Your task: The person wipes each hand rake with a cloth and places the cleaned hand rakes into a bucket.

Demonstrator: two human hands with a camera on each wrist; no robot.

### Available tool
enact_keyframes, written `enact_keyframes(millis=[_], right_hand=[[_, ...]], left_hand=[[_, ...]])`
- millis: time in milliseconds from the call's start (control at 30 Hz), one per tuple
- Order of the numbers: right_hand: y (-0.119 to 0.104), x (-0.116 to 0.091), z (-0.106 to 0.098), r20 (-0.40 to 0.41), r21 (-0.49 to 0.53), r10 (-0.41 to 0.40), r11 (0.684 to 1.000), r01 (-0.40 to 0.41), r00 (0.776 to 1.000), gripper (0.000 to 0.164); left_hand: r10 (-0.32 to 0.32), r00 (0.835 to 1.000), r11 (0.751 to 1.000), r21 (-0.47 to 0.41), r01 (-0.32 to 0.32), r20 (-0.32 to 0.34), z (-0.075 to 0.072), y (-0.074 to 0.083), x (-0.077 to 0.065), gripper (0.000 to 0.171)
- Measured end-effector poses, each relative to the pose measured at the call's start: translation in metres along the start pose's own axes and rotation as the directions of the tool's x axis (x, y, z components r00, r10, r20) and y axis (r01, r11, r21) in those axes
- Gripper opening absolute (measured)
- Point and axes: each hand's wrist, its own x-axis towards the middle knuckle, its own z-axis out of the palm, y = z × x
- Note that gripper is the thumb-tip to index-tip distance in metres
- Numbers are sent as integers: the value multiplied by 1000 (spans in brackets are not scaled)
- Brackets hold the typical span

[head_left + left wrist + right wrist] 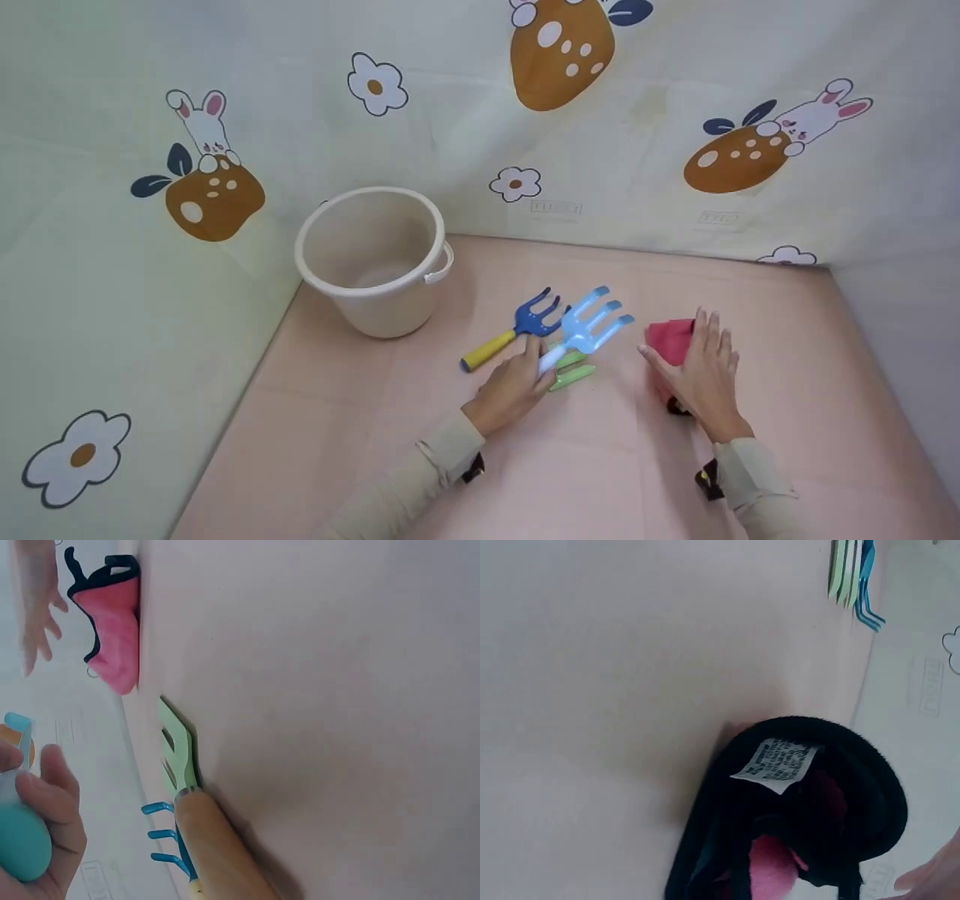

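Observation:
My left hand [510, 386] grips a light blue hand fork [589, 330] by its pale handle, tines pointing away; a teal handle end [22, 840] shows in the left wrist view. Beneath it lies a green hand fork [574, 375] with a wooden handle [217, 847]. Just beyond is a dark blue hand fork [534, 321] with a yellow handle. At the right, my right hand [709, 375] spreads straight fingers over a pink fabric item [670, 341] with black edging, partly hiding it. A white label [778, 763] shows inside its black-rimmed opening.
A cream bucket [367, 289] with a side handle stands upright at the back left, near the wall corner. Pale walls printed with bunnies and flowers rise around the pink surface [360, 450]. Both wrists carry small black devices.

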Motion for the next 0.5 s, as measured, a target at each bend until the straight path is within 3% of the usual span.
enact_keyframes(millis=[133,267,500], right_hand=[[3,6,4,24,28,130,991,-131,991,112],[4,13,11,47,40,250,967,-252,967,116],[8,22,24,47,-53,356,934,-353,933,115]], left_hand=[[-51,998,998,20,51,-23,1,1,-9,22],[-99,994,995,29,100,-40,3,1,-15,23],[-131,990,990,40,133,-54,6,3,-20,28]])
